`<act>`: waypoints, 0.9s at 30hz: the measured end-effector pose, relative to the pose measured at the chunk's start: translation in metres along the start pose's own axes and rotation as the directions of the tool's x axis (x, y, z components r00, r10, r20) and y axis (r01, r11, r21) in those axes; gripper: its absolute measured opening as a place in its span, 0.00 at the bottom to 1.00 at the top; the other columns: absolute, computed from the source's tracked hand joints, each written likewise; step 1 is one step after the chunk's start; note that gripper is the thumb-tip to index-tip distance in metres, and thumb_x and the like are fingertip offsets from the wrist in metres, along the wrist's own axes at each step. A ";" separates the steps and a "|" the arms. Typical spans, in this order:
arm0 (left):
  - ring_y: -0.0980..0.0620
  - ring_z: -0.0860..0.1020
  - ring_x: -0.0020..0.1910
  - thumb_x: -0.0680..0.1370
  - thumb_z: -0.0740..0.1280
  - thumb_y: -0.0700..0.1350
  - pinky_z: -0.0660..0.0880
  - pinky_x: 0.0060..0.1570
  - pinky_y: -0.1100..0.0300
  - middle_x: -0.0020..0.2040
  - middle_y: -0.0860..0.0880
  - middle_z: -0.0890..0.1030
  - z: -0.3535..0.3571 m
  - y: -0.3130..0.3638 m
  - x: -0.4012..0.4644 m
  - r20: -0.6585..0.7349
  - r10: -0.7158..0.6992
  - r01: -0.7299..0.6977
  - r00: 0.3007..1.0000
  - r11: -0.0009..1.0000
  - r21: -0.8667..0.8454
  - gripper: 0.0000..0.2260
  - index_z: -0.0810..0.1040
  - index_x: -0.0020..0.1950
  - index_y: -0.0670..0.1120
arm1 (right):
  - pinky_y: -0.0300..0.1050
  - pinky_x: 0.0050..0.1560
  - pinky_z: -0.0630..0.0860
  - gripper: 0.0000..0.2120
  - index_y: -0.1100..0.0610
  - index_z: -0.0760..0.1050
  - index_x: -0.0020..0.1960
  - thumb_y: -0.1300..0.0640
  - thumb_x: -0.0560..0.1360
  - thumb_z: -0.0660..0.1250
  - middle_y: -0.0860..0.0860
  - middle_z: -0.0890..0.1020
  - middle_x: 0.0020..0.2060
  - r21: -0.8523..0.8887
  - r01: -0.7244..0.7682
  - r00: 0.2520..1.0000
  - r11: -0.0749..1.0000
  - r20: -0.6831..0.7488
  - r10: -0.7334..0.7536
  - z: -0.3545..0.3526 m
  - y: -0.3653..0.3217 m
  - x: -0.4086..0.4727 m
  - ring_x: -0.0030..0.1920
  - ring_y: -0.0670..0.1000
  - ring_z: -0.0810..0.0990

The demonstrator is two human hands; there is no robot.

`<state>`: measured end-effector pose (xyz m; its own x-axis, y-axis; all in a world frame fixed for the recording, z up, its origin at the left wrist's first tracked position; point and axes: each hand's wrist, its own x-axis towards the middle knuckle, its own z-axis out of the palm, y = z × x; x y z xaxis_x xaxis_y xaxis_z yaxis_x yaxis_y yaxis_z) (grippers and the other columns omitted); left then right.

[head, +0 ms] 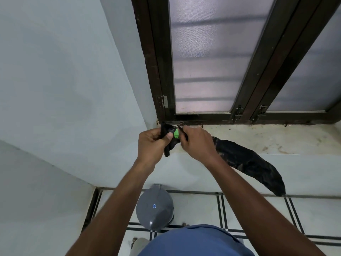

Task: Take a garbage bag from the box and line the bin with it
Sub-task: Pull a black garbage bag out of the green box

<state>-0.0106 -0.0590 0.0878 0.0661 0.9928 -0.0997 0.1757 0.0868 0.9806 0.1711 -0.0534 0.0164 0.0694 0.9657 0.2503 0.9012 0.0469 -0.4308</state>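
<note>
Both hands grip now: left hand [153,140] clutches the bag roll [170,134], right hand [196,143] pinches the garbage bag [247,163] trailing toward four o'clock — thin, limp, slippery film; best grasped at its edge.

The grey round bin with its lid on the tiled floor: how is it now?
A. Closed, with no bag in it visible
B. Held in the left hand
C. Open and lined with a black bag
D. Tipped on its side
A: the grey round bin stands closed below the arms, while both hands hold the black plastic garbage bag up at the windowsill.
</note>
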 end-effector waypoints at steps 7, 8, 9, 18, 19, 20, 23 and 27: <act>0.59 0.84 0.35 0.82 0.73 0.35 0.80 0.41 0.65 0.35 0.56 0.87 -0.017 0.025 0.027 -0.018 0.180 -0.180 0.984 0.984 0.005 0.06 0.87 0.48 0.45 | 0.52 0.38 0.70 0.16 0.51 0.76 0.51 0.44 0.90 0.58 0.55 0.86 0.41 -0.056 -0.255 0.954 0.965 0.146 0.261 0.013 0.068 -0.021 0.41 0.63 0.81; 0.60 0.83 0.35 0.82 0.73 0.36 0.79 0.40 0.67 0.35 0.56 0.86 -0.014 0.025 0.030 -0.023 0.178 -0.177 0.984 0.984 0.004 0.05 0.86 0.49 0.43 | 0.52 0.39 0.72 0.18 0.50 0.78 0.50 0.42 0.90 0.58 0.53 0.85 0.41 0.076 -0.309 0.937 0.948 0.197 0.290 0.011 0.065 -0.020 0.41 0.60 0.82; 0.61 0.83 0.35 0.82 0.73 0.36 0.78 0.40 0.68 0.36 0.56 0.86 -0.010 0.023 0.033 -0.022 0.175 -0.175 0.984 0.985 0.007 0.04 0.86 0.51 0.43 | 0.51 0.40 0.73 0.20 0.49 0.82 0.49 0.39 0.89 0.59 0.50 0.84 0.40 0.269 -0.392 0.907 0.880 0.270 0.322 0.007 0.058 -0.018 0.40 0.57 0.81; 0.55 0.81 0.37 0.83 0.73 0.40 0.79 0.36 0.66 0.43 0.47 0.87 -0.003 0.015 0.068 -0.036 0.158 -0.155 0.987 0.985 0.079 0.04 0.87 0.55 0.41 | 0.49 0.36 0.53 0.41 0.67 0.88 0.55 0.26 0.80 0.64 0.47 0.64 0.24 0.718 -0.690 0.640 0.090 0.664 -0.388 -0.092 0.019 -0.007 0.29 0.49 0.56; 0.54 0.82 0.38 0.83 0.73 0.40 0.79 0.36 0.66 0.43 0.46 0.87 -0.001 0.015 0.069 -0.019 0.151 -0.149 0.988 0.985 0.083 0.05 0.86 0.55 0.39 | 0.45 0.35 0.56 0.32 0.62 0.89 0.57 0.32 0.81 0.68 0.47 0.67 0.25 0.754 -0.655 0.693 -0.060 0.567 -0.445 -0.094 0.015 -0.004 0.29 0.48 0.57; 0.55 0.82 0.38 0.83 0.73 0.39 0.79 0.38 0.65 0.43 0.47 0.87 0.001 0.014 0.070 0.006 0.140 -0.140 0.990 0.987 0.075 0.05 0.86 0.56 0.38 | 0.42 0.34 0.60 0.25 0.58 0.88 0.61 0.38 0.84 0.68 0.46 0.74 0.28 0.777 -0.591 0.771 -0.217 0.465 -0.435 -0.094 0.010 0.000 0.30 0.47 0.58; 0.55 0.85 0.42 0.83 0.72 0.39 0.84 0.50 0.57 0.46 0.46 0.88 0.012 0.015 0.065 0.089 0.124 -0.124 0.988 0.992 -0.006 0.06 0.86 0.58 0.39 | 0.41 0.37 0.71 0.21 0.52 0.83 0.71 0.44 0.91 0.58 0.47 0.89 0.60 0.902 -0.332 0.942 -0.277 0.330 -0.056 -0.095 -0.011 0.021 0.29 0.44 0.68; 0.47 0.84 0.52 0.84 0.70 0.39 0.82 0.62 0.48 0.53 0.42 0.87 0.012 0.022 0.068 0.127 0.081 -0.046 0.989 0.965 -0.258 0.09 0.86 0.63 0.39 | 0.51 0.50 0.79 0.30 0.51 0.86 0.50 0.34 0.89 0.53 0.47 0.88 0.43 0.289 -0.278 0.960 0.916 0.120 0.254 -0.075 -0.005 0.033 0.47 0.54 0.86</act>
<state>0.0099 0.0092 0.1008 0.2045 0.9780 -0.0407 -0.0865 0.0595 0.9945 0.2008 -0.0409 0.0923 0.2441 0.9694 0.0268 0.6828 -0.1522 -0.7146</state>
